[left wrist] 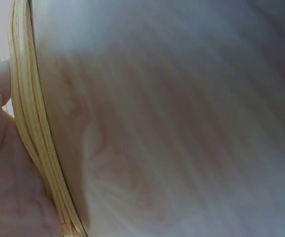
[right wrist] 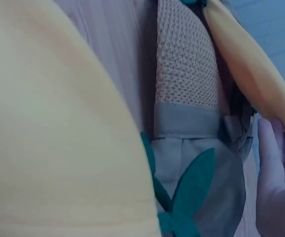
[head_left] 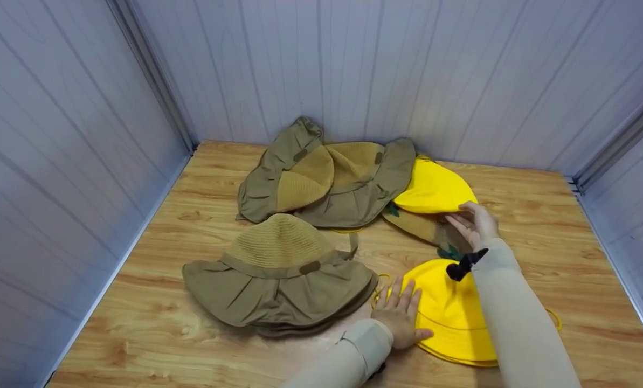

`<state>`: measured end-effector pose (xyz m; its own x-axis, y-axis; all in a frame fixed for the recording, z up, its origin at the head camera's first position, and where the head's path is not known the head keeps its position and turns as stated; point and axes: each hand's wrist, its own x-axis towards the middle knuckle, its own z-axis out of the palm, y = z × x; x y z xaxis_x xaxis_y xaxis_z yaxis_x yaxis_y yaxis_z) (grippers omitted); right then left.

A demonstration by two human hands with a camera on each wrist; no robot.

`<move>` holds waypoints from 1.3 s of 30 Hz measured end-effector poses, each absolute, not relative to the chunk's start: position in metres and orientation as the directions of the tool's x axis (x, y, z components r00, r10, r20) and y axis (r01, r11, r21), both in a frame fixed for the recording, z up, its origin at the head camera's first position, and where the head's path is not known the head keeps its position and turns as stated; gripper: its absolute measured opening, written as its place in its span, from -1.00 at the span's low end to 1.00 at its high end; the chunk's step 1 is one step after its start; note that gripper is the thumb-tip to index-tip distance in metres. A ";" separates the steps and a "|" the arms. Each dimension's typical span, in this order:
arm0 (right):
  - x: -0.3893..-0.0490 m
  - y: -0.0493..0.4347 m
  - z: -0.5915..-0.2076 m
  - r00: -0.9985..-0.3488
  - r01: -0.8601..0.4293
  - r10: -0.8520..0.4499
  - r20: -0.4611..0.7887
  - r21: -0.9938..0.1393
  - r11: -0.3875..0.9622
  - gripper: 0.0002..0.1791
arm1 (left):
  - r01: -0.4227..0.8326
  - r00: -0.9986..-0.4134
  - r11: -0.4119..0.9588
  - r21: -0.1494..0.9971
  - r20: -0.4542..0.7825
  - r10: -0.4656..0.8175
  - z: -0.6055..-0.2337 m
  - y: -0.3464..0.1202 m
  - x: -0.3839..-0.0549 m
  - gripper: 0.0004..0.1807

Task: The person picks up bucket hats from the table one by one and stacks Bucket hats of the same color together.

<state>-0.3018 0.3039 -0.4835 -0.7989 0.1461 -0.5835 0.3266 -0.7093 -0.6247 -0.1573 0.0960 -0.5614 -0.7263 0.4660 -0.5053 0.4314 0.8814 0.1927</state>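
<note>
Your left hand (head_left: 399, 318), fingers spread straight, rests on the left edge of the front round yellow fabric hat (head_left: 448, 302); your right hand (head_left: 481, 224) pinches the rim of the rear yellow fabric hat (head_left: 437, 187), above a tan-and-olive leaf-trimmed hat (head_left: 415, 225).

high head view downward, close wrist views

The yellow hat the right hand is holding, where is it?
In the head view, the yellow hat is right of centre near the table's back, just right of a khaki-brimmed hat; the right hand holds its front edge.
</note>
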 end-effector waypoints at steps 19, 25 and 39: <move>-0.251 0.280 -0.486 -0.813 0.295 -0.029 -0.582 -0.367 -0.882 -0.16 | 0.424 -0.739 0.889 0.176 -0.501 0.451 -0.562 0.097 -0.155 -0.05; -0.225 0.263 -0.490 -0.837 0.268 -0.046 -0.545 -0.334 -0.904 -0.31 | 0.426 -0.743 0.888 0.176 -0.492 0.454 -0.558 0.096 -0.155 -0.06; -0.157 0.226 -0.534 -0.858 0.316 -0.058 -0.510 -0.437 -0.842 -0.81 | 0.431 -0.746 0.891 0.145 -0.498 0.442 -0.562 0.100 -0.157 -0.05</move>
